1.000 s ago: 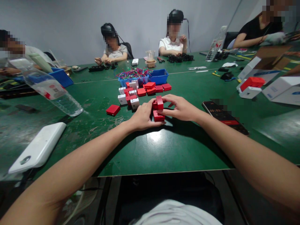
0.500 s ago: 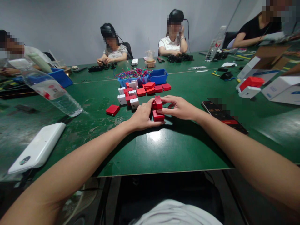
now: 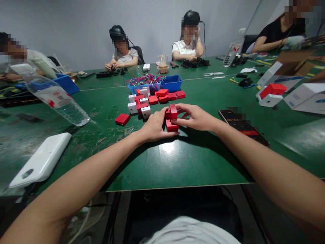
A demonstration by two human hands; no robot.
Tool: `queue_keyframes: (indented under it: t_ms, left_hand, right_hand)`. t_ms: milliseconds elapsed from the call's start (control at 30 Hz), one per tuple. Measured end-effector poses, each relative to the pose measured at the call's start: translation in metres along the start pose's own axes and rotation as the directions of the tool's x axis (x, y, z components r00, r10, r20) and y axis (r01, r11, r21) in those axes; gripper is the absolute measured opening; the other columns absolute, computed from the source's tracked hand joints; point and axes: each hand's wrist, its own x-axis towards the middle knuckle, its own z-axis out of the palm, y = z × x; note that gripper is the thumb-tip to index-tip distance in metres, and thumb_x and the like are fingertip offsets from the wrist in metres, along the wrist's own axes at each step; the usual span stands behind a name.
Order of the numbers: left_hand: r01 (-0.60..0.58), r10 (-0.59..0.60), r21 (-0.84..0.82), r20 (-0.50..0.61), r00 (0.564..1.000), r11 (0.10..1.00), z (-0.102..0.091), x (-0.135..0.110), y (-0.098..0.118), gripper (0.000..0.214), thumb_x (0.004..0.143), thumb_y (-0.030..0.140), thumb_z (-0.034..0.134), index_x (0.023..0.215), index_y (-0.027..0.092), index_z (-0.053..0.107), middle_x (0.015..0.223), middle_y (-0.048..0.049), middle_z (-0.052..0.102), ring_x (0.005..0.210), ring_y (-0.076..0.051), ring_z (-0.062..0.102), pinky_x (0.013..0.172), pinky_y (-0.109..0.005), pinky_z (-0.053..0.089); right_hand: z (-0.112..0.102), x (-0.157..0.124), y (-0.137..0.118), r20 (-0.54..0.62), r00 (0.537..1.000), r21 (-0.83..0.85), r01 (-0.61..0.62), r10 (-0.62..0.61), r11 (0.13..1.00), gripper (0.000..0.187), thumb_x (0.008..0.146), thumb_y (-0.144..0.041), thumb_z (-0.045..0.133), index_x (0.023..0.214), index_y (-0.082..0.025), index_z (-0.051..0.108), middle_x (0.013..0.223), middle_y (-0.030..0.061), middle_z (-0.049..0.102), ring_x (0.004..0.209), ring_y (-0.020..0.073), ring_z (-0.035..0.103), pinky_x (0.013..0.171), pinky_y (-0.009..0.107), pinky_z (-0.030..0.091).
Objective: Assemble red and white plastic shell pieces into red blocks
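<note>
My left hand point(image 3: 154, 126) curls around small red boxes, its thumb along the near side of the lower red box point(image 3: 172, 126). Between the fingers and thumb of my right hand point(image 3: 198, 117) is an upright red box point(image 3: 173, 111), held just above the lower one. Part of another red box shows behind them, mostly hidden by my fingers. Beyond my hands sits a cluster of white boxes point(image 3: 132, 108) and red boxes point(image 3: 161, 93). A single red box point(image 3: 122, 119) lies apart, left of my left hand.
Blue bins point(image 3: 172, 83), one full of coloured wires point(image 3: 146, 79), stand behind the cluster. A leaning plastic bottle point(image 3: 58, 98) and a white power bank point(image 3: 42, 159) are at left. A phone point(image 3: 241, 125) and cartons point(image 3: 308, 96) lie at right. Several co-workers sit around the green table point(image 3: 203, 166).
The upright red box in my right hand has shifted very slightly right. My left hand stays in place. At far right, a co-worker's gloved hand has moved.
</note>
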Motion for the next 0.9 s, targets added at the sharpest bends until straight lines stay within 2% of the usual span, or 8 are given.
queue_keyframes:
  t_ms: [100,200,267,567,900]
  left_hand:
    - [0.001,-0.001,0.036,0.018,1.0,0.999,0.0,0.0,0.0,0.098,0.071,0.059,0.075,0.146,0.014,0.03,0.136,-0.0208,0.055,0.121,-0.038,0.056,0.101,-0.054,0.044]
    - [-0.004,0.004,0.027,0.002,1.0,1.0,0.0,0.0,-0.001,0.097,0.07,0.058,0.076,0.145,0.015,0.032,0.135,-0.0195,0.056,0.12,-0.037,0.056,0.1,-0.054,0.044]
    - [-0.007,0.007,0.02,-0.005,1.0,1.0,0.001,0.0,-0.001,0.096,0.069,0.058,0.077,0.144,0.017,0.033,0.134,-0.0184,0.057,0.12,-0.037,0.056,0.1,-0.054,0.044]
    - [-0.015,0.015,0.007,-0.013,1.0,1.0,0.0,-0.001,0.0,0.093,0.071,0.06,0.076,0.144,0.019,0.034,0.134,-0.0172,0.058,0.119,-0.036,0.057,0.1,-0.053,0.045]
    - [-0.017,0.017,0.017,-0.006,1.0,1.0,-0.001,0.0,0.002,0.091,0.071,0.061,0.074,0.141,0.017,0.036,0.131,-0.0176,0.059,0.116,-0.035,0.058,0.098,-0.052,0.046]
  right_hand:
    - [0.001,-0.002,-0.006,-0.051,0.997,-0.025,0.059,-0.06,0.998,0.064,0.084,-0.033,0.068,0.144,-0.024,0.047,0.143,0.0118,0.056,0.11,0.0246,0.065,0.085,0.038,0.057]
    - [0.001,-0.001,-0.01,-0.052,0.986,-0.085,0.152,-0.157,0.985,0.058,0.085,-0.027,0.065,0.141,-0.026,0.049,0.144,0.0101,0.055,0.123,0.0253,0.059,0.103,0.044,0.05]
    - [0.001,-0.001,-0.01,-0.041,0.982,-0.102,0.178,-0.183,0.979,0.053,0.086,-0.025,0.063,0.138,-0.025,0.052,0.141,0.0095,0.058,0.126,0.0245,0.058,0.108,0.044,0.045]
    - [-0.001,-0.001,-0.018,-0.065,0.98,-0.165,0.176,-0.189,0.97,0.047,0.084,-0.023,0.065,0.13,-0.021,0.058,0.128,0.0096,0.066,0.112,0.0239,0.065,0.096,0.039,0.052]
    - [-0.002,-0.002,-0.013,-0.09,0.977,-0.204,0.174,-0.196,0.963,0.048,0.085,-0.029,0.068,0.131,-0.02,0.06,0.127,0.01,0.068,0.108,0.0237,0.067,0.094,0.039,0.053]
